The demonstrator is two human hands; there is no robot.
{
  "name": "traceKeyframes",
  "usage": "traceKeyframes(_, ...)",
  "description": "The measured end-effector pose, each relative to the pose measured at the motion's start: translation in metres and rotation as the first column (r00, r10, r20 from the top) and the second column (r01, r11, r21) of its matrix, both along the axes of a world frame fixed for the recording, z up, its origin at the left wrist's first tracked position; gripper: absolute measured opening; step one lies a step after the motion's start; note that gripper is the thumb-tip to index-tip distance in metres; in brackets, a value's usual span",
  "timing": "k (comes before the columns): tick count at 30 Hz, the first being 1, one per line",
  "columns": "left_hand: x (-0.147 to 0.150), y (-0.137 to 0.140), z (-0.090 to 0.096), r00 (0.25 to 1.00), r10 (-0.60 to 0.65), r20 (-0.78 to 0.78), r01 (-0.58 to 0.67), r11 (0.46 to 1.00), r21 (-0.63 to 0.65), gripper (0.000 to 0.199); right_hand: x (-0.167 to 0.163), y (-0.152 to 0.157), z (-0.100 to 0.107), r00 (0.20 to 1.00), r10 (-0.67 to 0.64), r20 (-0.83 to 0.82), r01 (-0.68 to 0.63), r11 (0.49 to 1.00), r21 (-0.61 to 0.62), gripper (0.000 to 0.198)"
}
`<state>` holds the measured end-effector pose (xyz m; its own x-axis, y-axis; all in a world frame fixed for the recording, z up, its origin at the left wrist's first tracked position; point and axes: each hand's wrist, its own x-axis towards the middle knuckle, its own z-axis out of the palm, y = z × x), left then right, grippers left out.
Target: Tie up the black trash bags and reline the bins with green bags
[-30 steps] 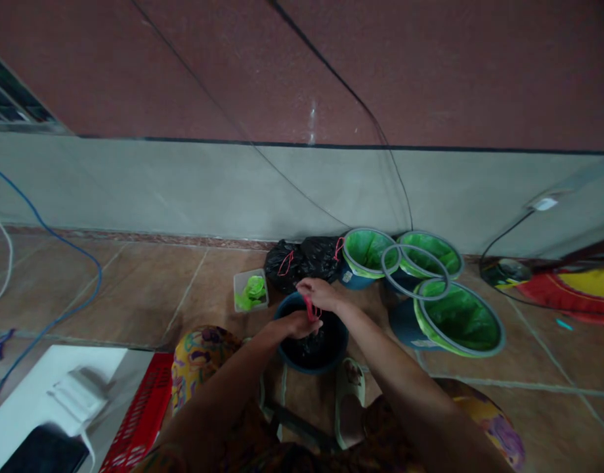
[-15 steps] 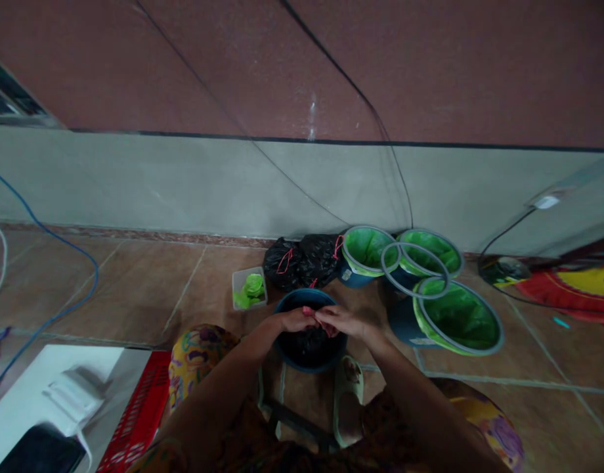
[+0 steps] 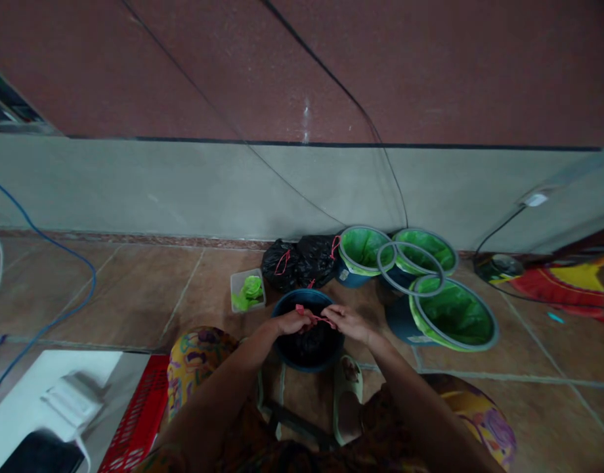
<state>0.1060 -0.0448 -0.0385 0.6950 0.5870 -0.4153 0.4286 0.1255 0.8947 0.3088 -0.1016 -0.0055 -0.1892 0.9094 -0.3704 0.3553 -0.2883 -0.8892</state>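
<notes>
A thin red drawstring (image 3: 322,320) stretches between my two hands above a dark blue bin (image 3: 282,351). My left hand (image 3: 295,322) grips its left end, the fingers closed round it. The right end is pinched in my right hand (image 3: 345,320). Below them, inside the bin, sits a black garbage bag (image 3: 308,343); its shape is hard to make out in the dark. Just behind the bin lie two black bags, one at left (image 3: 278,266) and one at right (image 3: 318,261), with red strings at their tops.
Three bins (image 3: 365,246) with green liners stand at the right, a loose grey ring (image 3: 411,293) across them. A clear tub (image 3: 233,299) of green pieces is left of the bags. A red crate (image 3: 137,414) and white board (image 3: 60,361) lie at lower left; a blue cable (image 3: 50,233) crosses the floor.
My hands have drawn slightly apart, and the bunched red string now shows as a stretched line between them. The whole view has shifted a little.
</notes>
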Motion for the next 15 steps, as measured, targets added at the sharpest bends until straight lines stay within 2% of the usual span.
traceKeyframes(4,0.002,0.004,-0.002,0.999,-0.035,0.035,0.039,0.991,-0.126,0.017,-0.011,-0.009,0.000,0.994,0.104,-0.035,-0.103,0.994,0.024,0.034)
traceKeyframes(7,0.001,0.007,-0.001,0.999,-0.024,0.041,0.031,0.983,-0.182,0.016,-0.013,-0.010,-0.003,0.997,0.071,-0.016,-0.070,0.996,0.055,0.033)
traceKeyframes(9,-0.002,0.008,0.001,0.999,-0.001,0.040,0.010,0.978,-0.207,0.016,-0.009,-0.009,-0.003,0.994,-0.040,-0.106,0.043,0.999,0.025,0.044)
traceKeyframes(11,-0.005,0.007,0.002,0.998,0.016,0.066,0.000,0.974,-0.225,0.019,-0.004,-0.008,-0.003,0.939,-0.216,-0.267,0.204,0.976,-0.072,0.053)
traceKeyframes(13,-0.008,0.006,0.002,0.992,0.047,0.120,-0.015,0.968,-0.252,0.023,0.000,-0.008,-0.002,0.840,-0.405,-0.360,0.363,0.914,-0.180,0.058)
traceKeyframes(15,-0.009,0.003,0.002,0.976,0.125,0.178,-0.069,0.955,-0.289,0.031,0.001,-0.011,0.000,0.761,-0.522,-0.386,0.468,0.853,-0.231,0.060)
